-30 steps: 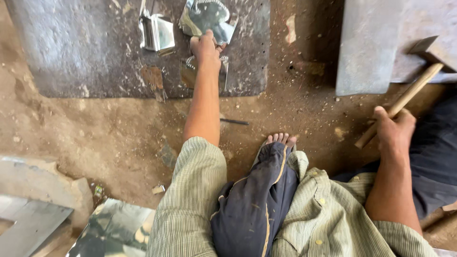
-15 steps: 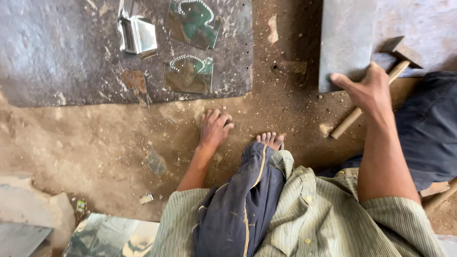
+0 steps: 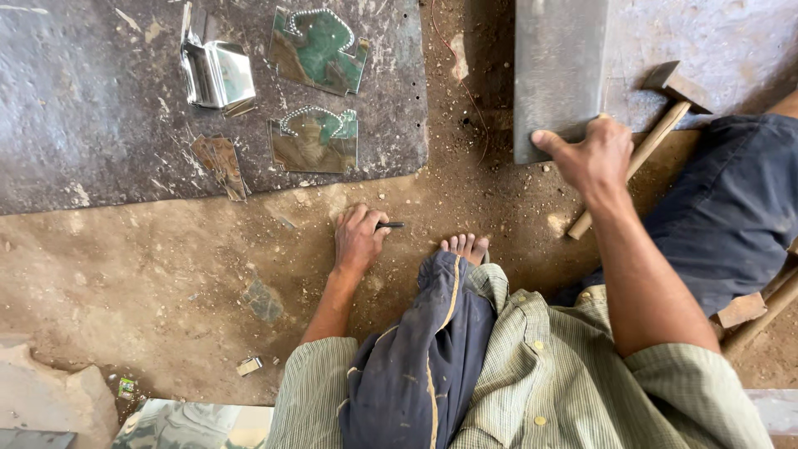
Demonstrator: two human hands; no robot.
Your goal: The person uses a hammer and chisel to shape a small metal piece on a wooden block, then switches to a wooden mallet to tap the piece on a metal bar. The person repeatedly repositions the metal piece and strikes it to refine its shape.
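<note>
The left hand (image 3: 357, 241) rests palm down on the dirt floor (image 3: 150, 266), its fingers curled loosely over a thin dark punch (image 3: 389, 225) that lies flat, long axis running left to right with its free end pointing right toward the bare foot (image 3: 464, 246). The right hand (image 3: 592, 156) grips the near edge of a smooth grey metal slab (image 3: 555, 66), thumb spread along it, just beside a wooden-handled hammer (image 3: 644, 150) lying slantwise. Beyond, a rough, pitted dark steel plate (image 3: 91, 125) carries two cut sheet-metal shapes (image 3: 316, 140) with beaded edges and a shiny folded tin piece (image 3: 216, 73).
</note>
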